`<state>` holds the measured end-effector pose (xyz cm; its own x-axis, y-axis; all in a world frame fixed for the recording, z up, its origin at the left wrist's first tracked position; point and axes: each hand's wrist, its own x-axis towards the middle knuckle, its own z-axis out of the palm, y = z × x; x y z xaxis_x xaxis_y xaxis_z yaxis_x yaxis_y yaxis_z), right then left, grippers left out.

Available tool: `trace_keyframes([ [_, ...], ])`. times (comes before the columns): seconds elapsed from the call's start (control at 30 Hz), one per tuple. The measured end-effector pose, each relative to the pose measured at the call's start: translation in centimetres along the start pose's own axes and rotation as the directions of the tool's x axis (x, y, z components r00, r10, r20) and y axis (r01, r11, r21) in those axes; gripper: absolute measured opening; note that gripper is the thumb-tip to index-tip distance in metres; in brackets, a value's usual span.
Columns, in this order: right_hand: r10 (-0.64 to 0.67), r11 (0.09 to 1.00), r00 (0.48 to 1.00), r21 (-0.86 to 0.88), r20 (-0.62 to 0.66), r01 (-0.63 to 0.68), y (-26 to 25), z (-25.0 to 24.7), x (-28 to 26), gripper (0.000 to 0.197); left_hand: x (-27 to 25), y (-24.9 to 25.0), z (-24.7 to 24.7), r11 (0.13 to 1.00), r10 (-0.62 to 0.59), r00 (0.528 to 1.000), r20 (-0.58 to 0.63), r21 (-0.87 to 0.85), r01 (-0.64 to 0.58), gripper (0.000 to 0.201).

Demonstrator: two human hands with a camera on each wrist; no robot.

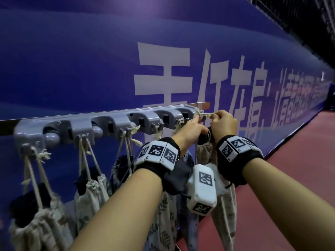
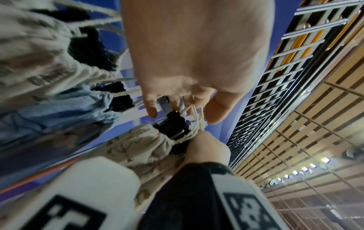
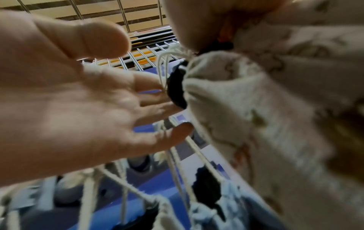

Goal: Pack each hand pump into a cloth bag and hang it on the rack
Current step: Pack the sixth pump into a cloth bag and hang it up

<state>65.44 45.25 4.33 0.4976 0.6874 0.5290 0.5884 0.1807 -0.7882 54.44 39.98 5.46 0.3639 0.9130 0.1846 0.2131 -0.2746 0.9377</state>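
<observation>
Cream drawstring cord (image 1: 205, 115) is pinched by both the left hand (image 1: 190, 132) and right hand (image 1: 223, 124) at the grey rack's (image 1: 81, 127) right end, the cloth bag (image 1: 204, 151) dangling beneath with a black pump (image 2: 173, 124) poking out.

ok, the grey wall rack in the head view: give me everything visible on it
The rack is a long grey bar that looks like moulded plastic, mounted horizontally on the blue banner wall. It carries a row of boxy clamp housings with rounded rollers between them and small hooks along its lower edge. Cloth bags hang from those hooks by cream drawstrings. At its far right end, the left hand and right hand work a drawstring at the last hook.
</observation>
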Motion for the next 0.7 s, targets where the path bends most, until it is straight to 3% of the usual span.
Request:
trace_keyframes([
  [0.17, -0.024, 1.0, 1.0, -0.01, 0.009, 0.024, 0.2, 1.1, 2.0, 0.027, 2.8, -0.4, 0.3, 0.992, -0.012, 0.997, -0.08, 0.125, 0.022, 0.079],
  [0.37, 0.003, 0.994, 0.975, -0.105, 0.224, 0.021, 3.0, 2.9, 1.5, 0.025, 2.9, -2.0, 1.1, 0.986, -0.105, 0.994, -0.038, 0.125, 0.109, 0.061],
  [0.57, -0.085, 0.996, 0.963, -0.017, 0.257, 0.093, 4.5, 3.0, 0.5, 0.022, 2.4, -3.3, 1.1, 0.991, -0.034, 0.998, -0.049, 0.131, 0.04, 0.064],
  [0.7, -0.078, 0.976, 0.928, -0.161, 0.365, 0.146, 5.0, 1.9, -0.2, 0.025, 0.3, -4.2, 2.0, 0.977, -0.023, 1.0, -0.005, 0.21, 0.024, 0.064],
])
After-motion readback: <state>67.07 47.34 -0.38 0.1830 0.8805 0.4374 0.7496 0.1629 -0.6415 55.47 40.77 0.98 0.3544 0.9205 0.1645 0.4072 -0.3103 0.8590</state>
